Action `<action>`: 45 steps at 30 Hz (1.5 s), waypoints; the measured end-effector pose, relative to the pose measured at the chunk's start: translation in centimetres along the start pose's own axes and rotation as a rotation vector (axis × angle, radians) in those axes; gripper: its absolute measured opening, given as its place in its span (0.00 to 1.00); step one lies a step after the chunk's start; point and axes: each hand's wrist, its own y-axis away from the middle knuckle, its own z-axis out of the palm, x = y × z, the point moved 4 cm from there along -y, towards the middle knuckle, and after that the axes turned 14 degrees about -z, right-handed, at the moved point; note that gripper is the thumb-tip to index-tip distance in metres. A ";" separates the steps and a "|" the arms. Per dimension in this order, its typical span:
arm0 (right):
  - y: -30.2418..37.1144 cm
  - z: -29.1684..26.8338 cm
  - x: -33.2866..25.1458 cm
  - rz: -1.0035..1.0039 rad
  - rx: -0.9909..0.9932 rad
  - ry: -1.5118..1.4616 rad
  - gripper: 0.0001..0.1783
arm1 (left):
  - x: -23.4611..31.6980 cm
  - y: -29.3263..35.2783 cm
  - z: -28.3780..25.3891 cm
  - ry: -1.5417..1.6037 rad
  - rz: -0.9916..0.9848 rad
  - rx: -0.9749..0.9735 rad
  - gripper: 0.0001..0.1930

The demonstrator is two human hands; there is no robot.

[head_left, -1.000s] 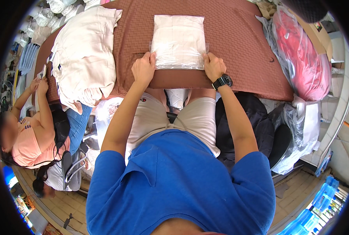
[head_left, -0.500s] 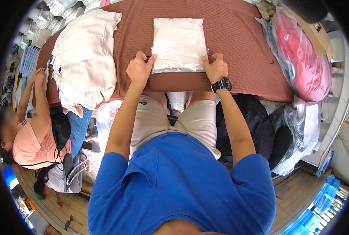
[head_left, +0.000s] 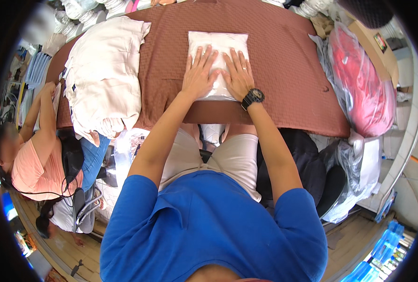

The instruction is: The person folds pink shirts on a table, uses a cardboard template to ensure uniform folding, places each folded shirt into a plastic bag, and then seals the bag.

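A folded cream garment in a clear plastic bag (head_left: 218, 41) lies flat on the brown table cover (head_left: 284, 70) in front of me. On its left half rests my left hand (head_left: 200, 73), open, palm down with the fingers stretched away from me. My right hand (head_left: 237, 74) lies the same way on the right half, fingers spread, a black watch on its wrist. The thumbs come close together over the middle of the bag. Under the palms, the near part of the bag is partly hidden.
A pile of cream garments (head_left: 106, 77) sits left on the table. Red goods in clear plastic (head_left: 359, 77) stand at the right, beside a cardboard box (head_left: 375, 47). To my left sits another person in a peach top (head_left: 42, 164). A black bag (head_left: 289, 164) is below the table's right side.
Both hands have left the near corners of the bag and moved inward and forward onto its top. Their bent fingers are now stretched flat.
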 end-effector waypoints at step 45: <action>-0.1 0.3 0.3 0.069 -0.082 -0.003 0.28 | -0.1 -0.1 0.7 -0.041 -0.021 -0.025 0.29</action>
